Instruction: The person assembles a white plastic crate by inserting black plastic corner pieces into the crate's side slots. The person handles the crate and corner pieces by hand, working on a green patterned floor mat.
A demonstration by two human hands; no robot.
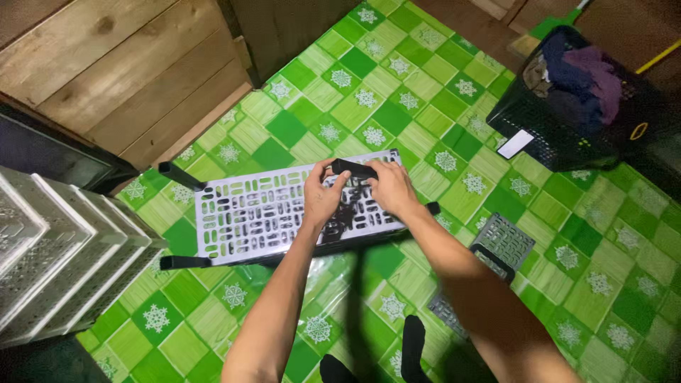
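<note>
A flat grey plastic shelf panel [262, 213], pierced all over with rows of rounded slots, lies on a glossy green floor mat [425, 92] printed in a checker of light and dark squares with white snowflake shapes. Short black tube legs [181, 175] stick out from the panel's corners. At its far edge, both hands meet on one more black tube [355, 169]: the left hand [323, 200] curls its fingers around the tube's near end, and the right hand [390, 188] closes over the other end from above, so the tube sits gripped between them, right over the panel's far right part.

To the left stands a stack of grey perforated shelf trays [50, 255], nested one inside the next. Just right of the right forearm, a small dark slotted panel [502, 245] lies on the mat. Further off at the upper right sits a black mesh laundry basket [560, 135] filled with dark clothes. Rough wooden planks [120, 71] form the wall behind.
</note>
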